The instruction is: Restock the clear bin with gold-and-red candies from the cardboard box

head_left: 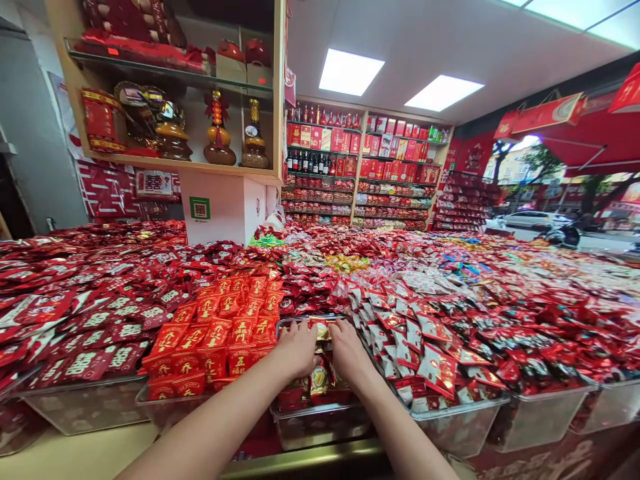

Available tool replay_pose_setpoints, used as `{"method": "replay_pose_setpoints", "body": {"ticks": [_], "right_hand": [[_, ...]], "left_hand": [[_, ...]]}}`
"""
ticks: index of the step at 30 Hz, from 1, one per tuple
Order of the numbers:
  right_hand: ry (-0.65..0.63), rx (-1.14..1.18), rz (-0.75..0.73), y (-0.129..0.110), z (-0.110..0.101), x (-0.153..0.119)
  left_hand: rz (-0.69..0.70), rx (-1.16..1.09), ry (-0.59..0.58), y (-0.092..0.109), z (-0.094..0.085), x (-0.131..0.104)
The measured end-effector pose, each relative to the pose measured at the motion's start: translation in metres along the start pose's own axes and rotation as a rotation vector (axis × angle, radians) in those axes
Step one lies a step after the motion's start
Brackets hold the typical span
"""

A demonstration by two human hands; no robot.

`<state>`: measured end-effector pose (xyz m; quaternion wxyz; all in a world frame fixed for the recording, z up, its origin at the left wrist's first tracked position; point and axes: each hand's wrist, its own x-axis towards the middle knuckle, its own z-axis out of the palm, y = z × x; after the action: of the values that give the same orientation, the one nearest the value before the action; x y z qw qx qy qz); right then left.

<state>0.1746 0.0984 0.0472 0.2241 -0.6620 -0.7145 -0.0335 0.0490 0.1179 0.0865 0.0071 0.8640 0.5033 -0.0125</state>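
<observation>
Left hand [299, 347] and right hand [349, 348] curl over gold-and-red sweets [319, 379] in the near middle bin [325, 427], between orange packets [215, 340] left and white-and-red packets [437, 368] right; whether either grips any, I cannot tell. Light, even pressure should avoid crushing them.

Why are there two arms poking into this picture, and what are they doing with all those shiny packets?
There's no robot here! One person wears a head camera looking forward and down, so you see their own arms. The left hand and right hand touch gold and red packets in a clear bin. Whether they grip any is hidden. Orange-red packets sit to the left, white and red ones to the right. Bottles stand on shelves behind.
</observation>
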Motion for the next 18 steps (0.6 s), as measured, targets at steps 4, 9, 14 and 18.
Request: {"method": "replay_pose_setpoints", "body": {"ticks": [4, 9, 14, 18], "right_hand": [[-0.013, 0.012, -0.032, 0.005, 0.004, -0.001], [-0.019, 0.039, -0.041, 0.006, 0.001, 0.001], [-0.019, 0.059, -0.027, 0.007, -0.002, 0.003], [-0.022, 0.07, -0.02, 0.007, -0.002, 0.004]], "left_hand": [[0.016, -0.035, -0.015, -0.001, 0.005, 0.002], [0.037, -0.052, -0.041, 0.001, 0.001, 0.0], [0.068, -0.06, -0.062, -0.002, -0.004, 0.011], [0.118, -0.075, -0.074, -0.003, -0.001, 0.021]]}}
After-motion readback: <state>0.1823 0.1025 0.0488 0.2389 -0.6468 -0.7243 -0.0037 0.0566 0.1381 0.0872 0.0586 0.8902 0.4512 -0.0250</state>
